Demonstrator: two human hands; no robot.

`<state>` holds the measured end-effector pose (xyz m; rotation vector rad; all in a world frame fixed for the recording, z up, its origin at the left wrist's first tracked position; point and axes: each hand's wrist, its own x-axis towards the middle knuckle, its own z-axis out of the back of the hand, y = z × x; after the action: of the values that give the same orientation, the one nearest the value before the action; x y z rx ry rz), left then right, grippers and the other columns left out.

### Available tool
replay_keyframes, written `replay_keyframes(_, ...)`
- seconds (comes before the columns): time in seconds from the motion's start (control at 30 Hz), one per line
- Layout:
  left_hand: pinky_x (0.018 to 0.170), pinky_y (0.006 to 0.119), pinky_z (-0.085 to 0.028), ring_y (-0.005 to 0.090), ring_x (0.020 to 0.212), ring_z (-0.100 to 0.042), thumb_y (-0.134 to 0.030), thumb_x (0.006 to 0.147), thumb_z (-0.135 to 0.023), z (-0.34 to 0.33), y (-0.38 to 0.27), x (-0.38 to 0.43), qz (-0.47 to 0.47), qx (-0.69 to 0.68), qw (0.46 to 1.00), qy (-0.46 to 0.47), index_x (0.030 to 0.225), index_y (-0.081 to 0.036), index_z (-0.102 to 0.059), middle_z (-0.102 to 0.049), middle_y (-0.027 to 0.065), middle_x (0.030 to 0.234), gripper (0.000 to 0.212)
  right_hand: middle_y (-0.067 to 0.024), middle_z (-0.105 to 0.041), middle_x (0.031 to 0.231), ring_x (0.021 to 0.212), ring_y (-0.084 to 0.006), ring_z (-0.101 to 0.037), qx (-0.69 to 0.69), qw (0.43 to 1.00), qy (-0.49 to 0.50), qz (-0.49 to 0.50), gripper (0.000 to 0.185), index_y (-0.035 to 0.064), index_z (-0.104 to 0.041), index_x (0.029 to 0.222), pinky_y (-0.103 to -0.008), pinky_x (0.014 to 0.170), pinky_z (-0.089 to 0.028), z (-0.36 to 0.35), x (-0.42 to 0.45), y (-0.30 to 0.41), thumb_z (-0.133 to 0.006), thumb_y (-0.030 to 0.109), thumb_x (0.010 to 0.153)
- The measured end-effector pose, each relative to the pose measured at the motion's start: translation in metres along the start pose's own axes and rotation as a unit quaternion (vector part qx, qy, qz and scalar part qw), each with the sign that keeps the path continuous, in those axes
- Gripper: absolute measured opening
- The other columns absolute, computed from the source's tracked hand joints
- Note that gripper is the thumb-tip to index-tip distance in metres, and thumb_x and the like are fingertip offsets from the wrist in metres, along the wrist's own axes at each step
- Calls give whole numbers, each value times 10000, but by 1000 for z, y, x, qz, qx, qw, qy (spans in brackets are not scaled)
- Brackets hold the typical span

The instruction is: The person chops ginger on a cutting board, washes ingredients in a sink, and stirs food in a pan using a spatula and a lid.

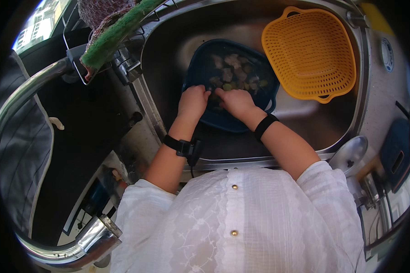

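In the head view, a dark blue plastic basin (237, 124) stands in the steel sink. Pale chunks, which look like meat, and some yellow-green pieces (228, 86) lie in its middle. Over the near left part of the basin is my left hand (194, 99), fingers bent and thumb close to the fingertips. My right hand (235, 102) is just beside it, its fingertips almost meeting the left ones over the basin. Whatever small piece may be between the fingers of either hand is too hidden to make out. Both wrists wear black straps.
A yellow perforated basket (311, 54) rests at the sink's right side. The chrome faucet (30, 85) curves along the left. A wire rack with a green scouring pad (116, 37) and a cloth hangs at the upper left. A round metal lid (349, 153) leans near the sink's right corner.
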<state>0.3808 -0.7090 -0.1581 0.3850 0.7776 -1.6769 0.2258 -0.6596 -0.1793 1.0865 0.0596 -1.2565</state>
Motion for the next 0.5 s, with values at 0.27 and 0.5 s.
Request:
replay_keyframes(0.27,734,412,-505,317,868,-606,-115,788,-603,-18,-7,-5,-72,80,992,70,938,-93,-641,-632,128,898,156,-110,-670,941,884,-286,-643,-64,997,29,-42,232,121,-644,1009,-379,705,-525,-32,15,-6,-505,74,829)
replay_keyframes(0.5,706,410,-520,308,836,-624,-77,769,-585,-44,-17,14,-45,195,953,226,901,-68,-639,-646,132,891,143,-104,-670,979,902,-270,-645,-127,982,128,-55,206,110,-693,923,-380,713,-532,-36,16,-16,-509,84,833)
